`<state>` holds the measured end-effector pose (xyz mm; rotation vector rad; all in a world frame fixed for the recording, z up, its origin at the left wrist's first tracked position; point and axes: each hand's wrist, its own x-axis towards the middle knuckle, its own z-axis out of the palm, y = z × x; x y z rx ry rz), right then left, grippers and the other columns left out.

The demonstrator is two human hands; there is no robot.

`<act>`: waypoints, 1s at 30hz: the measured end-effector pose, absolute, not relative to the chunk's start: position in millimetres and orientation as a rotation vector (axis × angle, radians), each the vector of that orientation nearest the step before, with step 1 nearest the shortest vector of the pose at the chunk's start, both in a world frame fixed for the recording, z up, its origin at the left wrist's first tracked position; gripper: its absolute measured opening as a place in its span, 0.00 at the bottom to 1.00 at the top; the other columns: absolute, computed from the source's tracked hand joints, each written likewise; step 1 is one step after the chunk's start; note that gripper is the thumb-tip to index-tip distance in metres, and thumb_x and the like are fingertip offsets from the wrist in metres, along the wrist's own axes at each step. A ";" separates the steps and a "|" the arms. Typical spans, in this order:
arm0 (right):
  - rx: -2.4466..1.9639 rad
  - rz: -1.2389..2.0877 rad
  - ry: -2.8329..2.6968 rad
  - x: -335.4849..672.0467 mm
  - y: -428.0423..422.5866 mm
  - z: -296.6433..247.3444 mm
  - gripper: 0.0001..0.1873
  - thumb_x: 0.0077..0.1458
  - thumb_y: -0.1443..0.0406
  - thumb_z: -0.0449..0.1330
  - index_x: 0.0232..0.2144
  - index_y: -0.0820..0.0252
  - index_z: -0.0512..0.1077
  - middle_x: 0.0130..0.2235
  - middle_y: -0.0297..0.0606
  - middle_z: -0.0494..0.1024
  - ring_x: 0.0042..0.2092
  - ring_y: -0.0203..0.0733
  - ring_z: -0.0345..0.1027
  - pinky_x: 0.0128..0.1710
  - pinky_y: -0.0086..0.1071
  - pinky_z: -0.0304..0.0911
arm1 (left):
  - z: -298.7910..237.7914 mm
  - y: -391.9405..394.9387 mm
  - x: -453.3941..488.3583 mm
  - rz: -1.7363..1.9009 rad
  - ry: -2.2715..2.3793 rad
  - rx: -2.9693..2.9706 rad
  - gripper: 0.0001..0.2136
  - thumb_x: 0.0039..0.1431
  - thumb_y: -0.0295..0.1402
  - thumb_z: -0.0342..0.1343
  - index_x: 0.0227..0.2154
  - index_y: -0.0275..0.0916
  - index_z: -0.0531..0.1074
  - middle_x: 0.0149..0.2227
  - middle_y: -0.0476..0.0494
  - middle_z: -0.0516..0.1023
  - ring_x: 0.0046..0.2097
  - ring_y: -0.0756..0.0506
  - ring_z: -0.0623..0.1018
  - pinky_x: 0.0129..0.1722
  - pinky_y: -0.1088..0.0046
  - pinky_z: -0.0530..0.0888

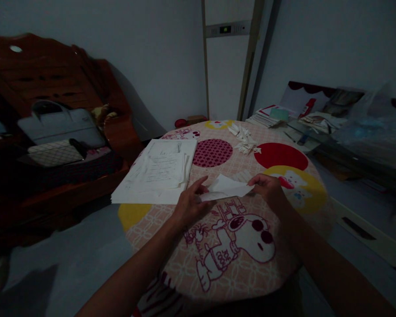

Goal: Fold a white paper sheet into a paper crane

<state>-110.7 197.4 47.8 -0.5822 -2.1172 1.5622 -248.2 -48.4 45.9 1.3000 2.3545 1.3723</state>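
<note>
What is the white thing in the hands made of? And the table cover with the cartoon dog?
The white piece, pinched by the left hand and right hand, looks like thin matte paper: it holds sharp folds. The table cover seems printed cloth, maybe vinyl; it drapes over the edge.

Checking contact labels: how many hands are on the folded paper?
2. The left hand holds the folded paper at its left end; the right hand holds its right end, above the cartoon tablecloth. No other hands are in view.
</note>
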 end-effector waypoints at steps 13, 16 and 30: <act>0.147 0.711 -2.347 -82.8 163.1 92.2 0.14 0.51 0.70 0.57 0.40 0.51 0.74 0.48 0.36 0.79 0.52 0.45 0.70 0.60 0.52 0.57 | 59.8 -69.9 -210.9 1.000 2.678 2.356 0.20 0.63 0.25 0.49 0.57 0.43 0.65 0.34 0.46 0.79 0.33 0.47 0.74 0.36 0.68 0.69; 0.372 0.603 -2.390 -67.9 165.5 73.2 0.15 0.53 0.72 0.55 0.39 0.50 0.74 0.47 0.36 0.80 0.51 0.43 0.71 0.59 0.52 0.59 | 55.2 -78.6 -199.9 0.844 2.362 2.483 0.25 0.64 0.27 0.50 0.63 0.41 0.56 0.39 0.44 0.80 0.37 0.46 0.75 0.40 0.66 0.71; 0.402 0.363 -2.522 -3.6 170.5 23.5 0.15 0.59 0.71 0.51 0.46 0.56 0.72 0.46 0.42 0.80 0.51 0.43 0.72 0.57 0.47 0.64 | 39.8 -62.9 -237.6 0.378 1.778 2.618 0.20 0.67 0.26 0.44 0.61 0.35 0.60 0.61 0.37 0.68 0.65 0.43 0.62 0.65 0.61 0.62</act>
